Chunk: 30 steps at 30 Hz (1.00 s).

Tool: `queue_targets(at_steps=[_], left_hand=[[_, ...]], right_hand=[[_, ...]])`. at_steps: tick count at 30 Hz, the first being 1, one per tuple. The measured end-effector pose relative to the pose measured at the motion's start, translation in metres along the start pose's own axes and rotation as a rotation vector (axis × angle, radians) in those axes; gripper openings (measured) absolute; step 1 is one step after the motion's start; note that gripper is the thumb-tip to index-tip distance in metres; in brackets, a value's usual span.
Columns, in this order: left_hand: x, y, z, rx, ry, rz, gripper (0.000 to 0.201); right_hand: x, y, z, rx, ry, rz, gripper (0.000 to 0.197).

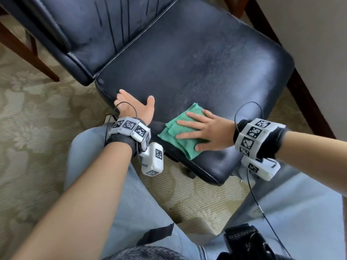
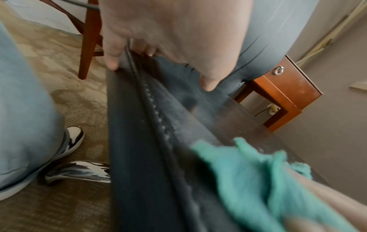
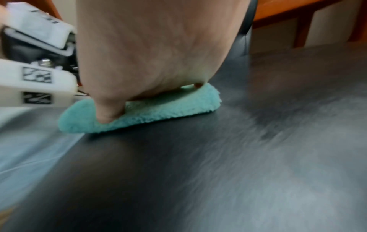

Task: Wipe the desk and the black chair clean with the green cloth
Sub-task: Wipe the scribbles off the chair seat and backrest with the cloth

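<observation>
Wiping the black chair seat's near edge, we press the green cloth under a flat, spread right hand while the left hand curls round the seat's corner; most of the dusty seat looks undone, and the bench is out of view.

Most of the black chair's seat lies bare toward the far right — open sweeping room. The backrest walls the far left; the left hand holds the near-left rim, and the wooden table leg crowds the right edge.
</observation>
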<state>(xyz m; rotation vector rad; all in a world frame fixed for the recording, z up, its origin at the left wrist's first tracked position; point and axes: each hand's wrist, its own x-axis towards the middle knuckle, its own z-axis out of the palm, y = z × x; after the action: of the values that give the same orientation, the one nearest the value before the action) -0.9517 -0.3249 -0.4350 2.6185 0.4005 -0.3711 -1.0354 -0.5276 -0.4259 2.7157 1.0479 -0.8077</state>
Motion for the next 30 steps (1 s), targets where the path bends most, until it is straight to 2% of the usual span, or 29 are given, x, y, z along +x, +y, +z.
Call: queue_targets(at_steps=[1,3,5,7,9,11,14,19,24,26,29,30], left_hand=[[0.003,-0.006,-0.001,-0.016,0.018,0.007,0.084],[0.012,-0.018,-0.004,-0.058,0.081,0.018,0.075],[0.022,-0.029,-0.008,-0.09,0.152,0.014,0.07],[0.03,-0.038,-0.008,-0.115,0.191,-0.004,0.072],[0.036,-0.044,-0.003,-0.154,0.162,-0.02,0.077],[0.039,-0.048,0.004,-0.169,0.122,-0.025,0.08],[0.041,-0.052,0.008,-0.157,0.107,-0.025,0.08],[0.041,-0.06,0.001,-0.224,0.041,0.036,0.074],[0.04,-0.076,-0.017,-0.266,-0.045,0.128,0.061],[0.041,-0.081,-0.024,-0.23,-0.078,0.136,0.06],[0.042,-0.082,-0.029,-0.176,-0.105,0.145,0.062],[0.042,-0.083,-0.028,-0.175,-0.106,0.15,0.063]], right_hand=[[0.004,0.008,-0.003,0.026,0.022,0.067,0.064],[0.015,0.025,-0.009,0.131,0.192,0.302,0.06],[0.026,0.042,-0.02,0.304,0.203,0.565,0.059],[0.037,0.045,-0.031,0.394,0.171,0.63,0.055],[0.047,0.032,-0.039,0.37,0.126,0.579,0.066],[0.051,0.012,-0.038,0.172,0.079,0.412,0.078],[0.044,-0.009,-0.024,-0.024,0.096,0.17,0.057],[0.033,-0.02,-0.009,-0.239,0.085,-0.157,0.056],[0.057,-0.012,-0.029,-0.172,0.007,-0.167,0.065],[0.078,-0.012,-0.05,-0.116,0.0,-0.11,0.07],[0.118,-0.006,-0.073,-0.063,0.132,-0.001,0.066],[0.129,-0.006,-0.081,-0.045,0.136,0.015,0.066]])
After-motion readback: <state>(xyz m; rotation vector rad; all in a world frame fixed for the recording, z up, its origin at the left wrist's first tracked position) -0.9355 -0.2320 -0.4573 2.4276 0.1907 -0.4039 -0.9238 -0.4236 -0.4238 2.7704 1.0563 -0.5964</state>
